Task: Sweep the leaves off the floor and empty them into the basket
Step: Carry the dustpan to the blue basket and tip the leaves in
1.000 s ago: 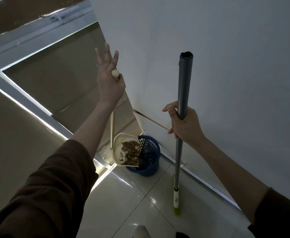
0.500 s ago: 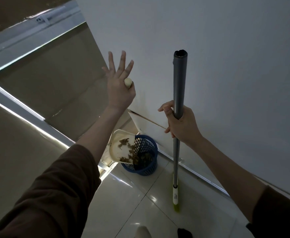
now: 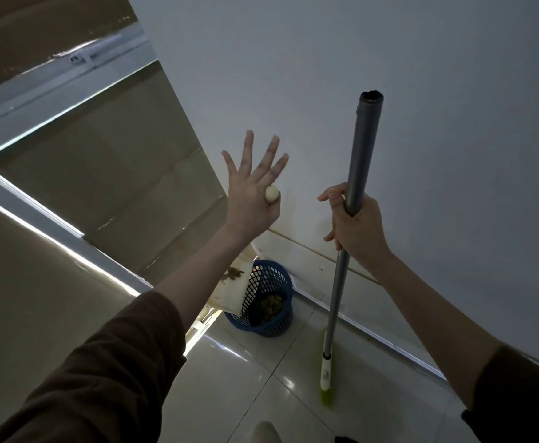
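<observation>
Your left forearm (image 3: pixel 197 282) covers most of the dustpan (image 3: pixel 234 297) and all of its shaft. Only the cream knob (image 3: pixel 272 194) shows, held at the thumb side of your left hand (image 3: pixel 250 204). The thumb is hidden and the four fingers splay straight up. The pan tips steeply over the rim of the blue basket (image 3: pixel 261 327), in the corner by the white wall (image 3: pixel 421 91). A few leaves (image 3: pixel 232 274) cling to the pan; more lie inside the basket. Your right hand (image 3: pixel 356 231) grips the grey broom (image 3: pixel 359 167), which stands upright on the tiles (image 3: pixel 229 378).
</observation>
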